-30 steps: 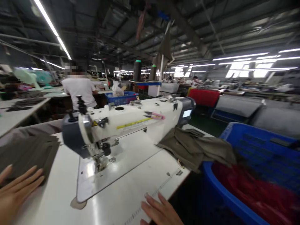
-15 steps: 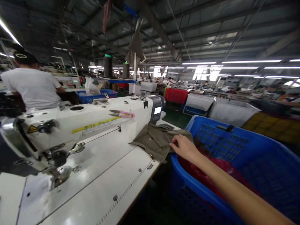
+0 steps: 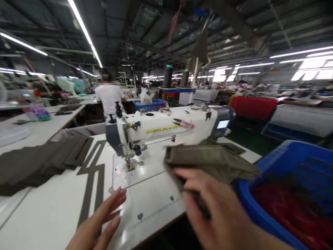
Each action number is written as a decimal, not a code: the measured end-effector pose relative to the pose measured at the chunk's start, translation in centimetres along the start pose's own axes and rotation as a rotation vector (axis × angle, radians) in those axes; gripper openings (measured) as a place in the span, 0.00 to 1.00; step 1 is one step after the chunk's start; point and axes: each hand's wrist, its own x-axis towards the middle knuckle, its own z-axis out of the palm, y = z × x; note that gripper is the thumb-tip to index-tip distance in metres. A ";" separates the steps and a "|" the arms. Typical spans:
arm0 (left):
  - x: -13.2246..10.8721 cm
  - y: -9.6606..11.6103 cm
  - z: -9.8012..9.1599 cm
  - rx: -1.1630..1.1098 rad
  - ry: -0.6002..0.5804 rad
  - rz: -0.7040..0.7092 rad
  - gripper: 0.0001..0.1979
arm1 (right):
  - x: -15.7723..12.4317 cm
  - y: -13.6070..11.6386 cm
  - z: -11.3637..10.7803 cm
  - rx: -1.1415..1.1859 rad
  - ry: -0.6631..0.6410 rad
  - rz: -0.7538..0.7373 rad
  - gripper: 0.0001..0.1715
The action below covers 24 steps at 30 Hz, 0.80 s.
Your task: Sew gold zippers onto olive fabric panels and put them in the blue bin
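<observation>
My right hand (image 3: 215, 208) is closed on an olive-brown fabric piece (image 3: 208, 156), gripping its near edge with thumb and fingers. Folded and seamed, the cloth trails rightward to the rim of the blue basket; motion blurs its near end. My left hand (image 3: 101, 218) hovers over the white table at the lower left, fingers stretched out and holding nothing. Ahead of both hands stands a white sewing machine (image 3: 166, 128), with its needle and presser foot area (image 3: 128, 165) left of the cloth. Pink-handled thread snips (image 3: 184, 123) lie against the machine arm.
A stack of dark olive fabric panels (image 3: 44, 159) and narrow cut strips (image 3: 93, 180) lie on the left. At right, a blue plastic basket (image 3: 252, 194) holds red material (image 3: 283, 215). Thread cones (image 3: 168, 77) stand behind the machine. A person in white (image 3: 109, 97) works beyond.
My view has swung left. My right hand has drawn the fabric piece nearer and leftward from beside the basket. My left hand has come into view, and the fabric stack shows.
</observation>
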 end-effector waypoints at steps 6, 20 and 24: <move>1.9 0.9 -0.2 -0.453 -0.219 -0.282 0.20 | -5.4 -3.7 8.4 0.317 -0.086 -0.121 0.10; 2.3 3.3 2.2 0.085 -0.342 0.208 0.11 | -5.4 1.4 6.7 0.042 -0.469 -0.501 0.17; -0.6 3.9 3.3 0.396 -0.275 0.566 0.14 | -5.9 1.6 7.0 0.012 -0.393 -0.513 0.18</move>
